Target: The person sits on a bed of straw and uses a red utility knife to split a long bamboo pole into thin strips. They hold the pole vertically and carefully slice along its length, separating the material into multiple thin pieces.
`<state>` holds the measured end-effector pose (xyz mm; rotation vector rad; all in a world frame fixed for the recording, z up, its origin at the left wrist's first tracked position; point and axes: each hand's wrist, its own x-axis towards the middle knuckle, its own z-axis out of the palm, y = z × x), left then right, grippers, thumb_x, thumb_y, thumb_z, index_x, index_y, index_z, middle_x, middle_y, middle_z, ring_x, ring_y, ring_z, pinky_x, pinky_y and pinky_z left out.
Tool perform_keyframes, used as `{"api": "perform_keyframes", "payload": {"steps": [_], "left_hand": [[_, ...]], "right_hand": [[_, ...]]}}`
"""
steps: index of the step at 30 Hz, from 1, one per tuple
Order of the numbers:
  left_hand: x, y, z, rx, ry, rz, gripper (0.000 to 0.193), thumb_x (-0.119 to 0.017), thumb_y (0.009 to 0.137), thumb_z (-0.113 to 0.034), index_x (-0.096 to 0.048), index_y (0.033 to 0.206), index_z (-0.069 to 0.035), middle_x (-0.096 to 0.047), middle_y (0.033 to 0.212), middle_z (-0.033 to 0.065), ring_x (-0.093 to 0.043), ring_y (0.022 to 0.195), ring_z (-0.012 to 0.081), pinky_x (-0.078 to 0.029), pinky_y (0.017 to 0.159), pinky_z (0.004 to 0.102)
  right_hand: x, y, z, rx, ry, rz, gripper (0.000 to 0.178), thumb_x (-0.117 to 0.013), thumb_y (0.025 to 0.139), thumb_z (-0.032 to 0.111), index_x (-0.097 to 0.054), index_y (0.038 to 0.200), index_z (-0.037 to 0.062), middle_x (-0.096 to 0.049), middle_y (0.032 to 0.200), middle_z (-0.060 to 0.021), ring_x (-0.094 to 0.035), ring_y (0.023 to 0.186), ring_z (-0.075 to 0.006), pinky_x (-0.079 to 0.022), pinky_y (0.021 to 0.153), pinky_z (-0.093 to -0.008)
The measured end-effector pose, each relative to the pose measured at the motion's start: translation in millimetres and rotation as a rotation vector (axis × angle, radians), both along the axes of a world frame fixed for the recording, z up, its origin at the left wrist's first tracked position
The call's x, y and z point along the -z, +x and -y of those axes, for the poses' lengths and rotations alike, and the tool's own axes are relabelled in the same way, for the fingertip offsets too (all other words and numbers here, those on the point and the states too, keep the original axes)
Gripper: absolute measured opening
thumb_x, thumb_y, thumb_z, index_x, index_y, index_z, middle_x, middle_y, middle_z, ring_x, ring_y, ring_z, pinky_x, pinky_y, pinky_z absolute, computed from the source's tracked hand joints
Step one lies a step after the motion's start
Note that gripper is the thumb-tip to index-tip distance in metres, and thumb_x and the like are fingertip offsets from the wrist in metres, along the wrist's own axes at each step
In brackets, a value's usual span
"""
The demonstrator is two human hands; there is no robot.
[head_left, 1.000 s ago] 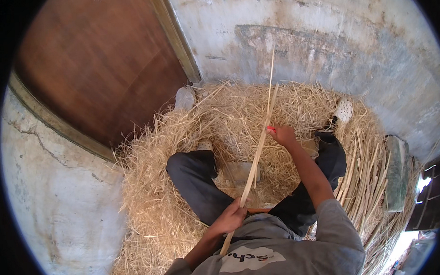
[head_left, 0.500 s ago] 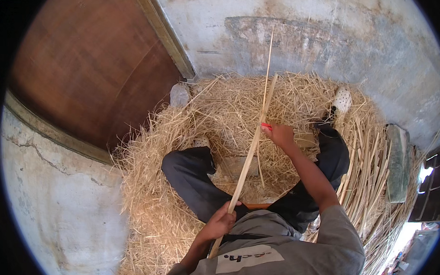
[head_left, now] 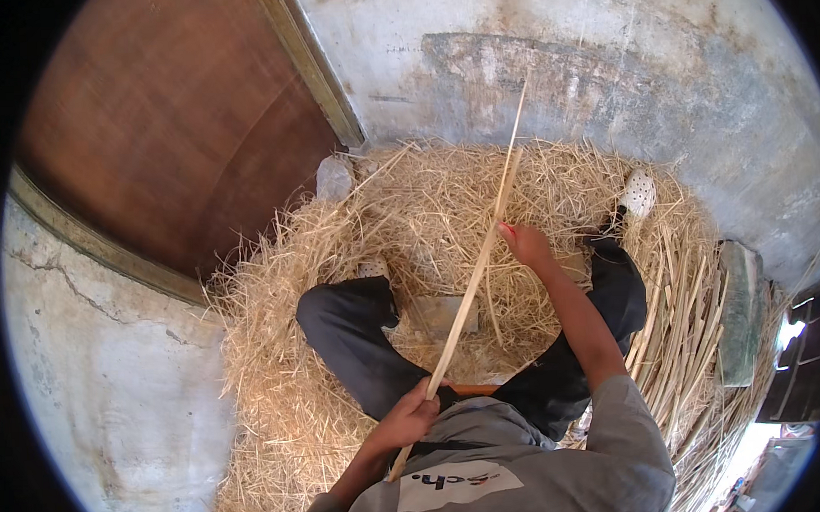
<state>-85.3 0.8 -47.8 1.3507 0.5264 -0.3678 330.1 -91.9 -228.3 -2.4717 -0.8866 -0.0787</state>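
Note:
A long pale strip, bamboo by its look (head_left: 462, 319), runs slantwise from my waist up toward the wall. My left hand (head_left: 410, 418) is closed around its lower part near my lap. Farther up, my right hand (head_left: 526, 246) is closed on a small red tool (head_left: 508, 227) at the strip's right side. Fingers hide most of that tool, so its working end does not show. Beyond the right hand, a thinner sliver (head_left: 519, 117) reaches past the broader strip's end.
Loose straw-like shavings (head_left: 408, 188) cover the floor around my bent legs. Long split strips (head_left: 679, 323) lie in a pile at the right, beside a greenish slab (head_left: 742, 312). A stone (head_left: 335, 178) sits by the brown door (head_left: 180, 129). The plastered wall (head_left: 584, 78) stands ahead.
My right hand has shifted slightly, and less of the red tool shows. The sliver's far tip has moved a little right and nearer. My left hand keeps its grip.

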Motion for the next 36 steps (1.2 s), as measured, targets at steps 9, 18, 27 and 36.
{"api": "perform_keyframes", "payload": {"steps": [9, 18, 27, 36], "left_hand": [[1.0, -13.6, -10.0, -0.087, -0.144, 0.013, 0.041, -0.037, 0.091, -0.002, -0.041, 0.132, -0.006, -0.035, 0.067, -0.0029, -0.033, 0.05, 0.0062, -0.031, 0.044, 0.023], [4.5, 9.4, -2.2, -0.28, -0.24, -0.081, 0.04, -0.04, 0.089, -0.007, -0.047, 0.128, -0.006, -0.033, 0.065, -0.0033, -0.029, 0.046, 0.0064, -0.028, 0.042, 0.0229], [-2.0, 23.0, -8.5, -0.391, -0.179, -0.004, 0.044, -0.041, 0.086, -0.006, -0.049, 0.129, -0.005, -0.036, 0.063, -0.0035, -0.032, 0.046, 0.0068, -0.03, 0.042, 0.0221], [7.5, 19.8, 5.9, -0.227, 0.29, 0.232, 0.034, -0.043, 0.088, -0.004, -0.051, 0.121, -0.005, -0.041, 0.067, -0.0038, -0.038, 0.053, 0.0053, -0.032, 0.046, 0.0217]], "right_hand": [[-52.6, -13.7, -0.7, -0.159, 0.27, -1.538, 0.07, -0.023, 0.093, 0.071, -0.036, 0.054, 0.0139, -0.028, 0.046, 0.0014, -0.026, 0.037, -0.0134, -0.027, 0.039, -0.033], [-66.5, -87.8, -11.5, -0.229, 0.109, -0.51, 0.078, -0.035, 0.093, 0.067, -0.053, 0.059, 0.0003, -0.04, 0.049, -0.0104, -0.045, 0.045, -0.0232, -0.038, 0.048, -0.039], [-132.1, -220.5, 13.8, -0.461, -0.113, -0.217, 0.066, -0.052, 0.082, 0.07, -0.069, 0.073, 0.007, -0.06, 0.056, -0.0146, -0.064, 0.057, -0.0342, -0.05, 0.055, -0.0437], [-126.7, -233.4, 26.2, -0.478, 0.035, -0.043, 0.069, -0.053, 0.078, 0.074, -0.066, 0.065, 0.0074, -0.059, 0.054, -0.0132, -0.062, 0.051, -0.0327, -0.049, 0.05, -0.0441]]}}
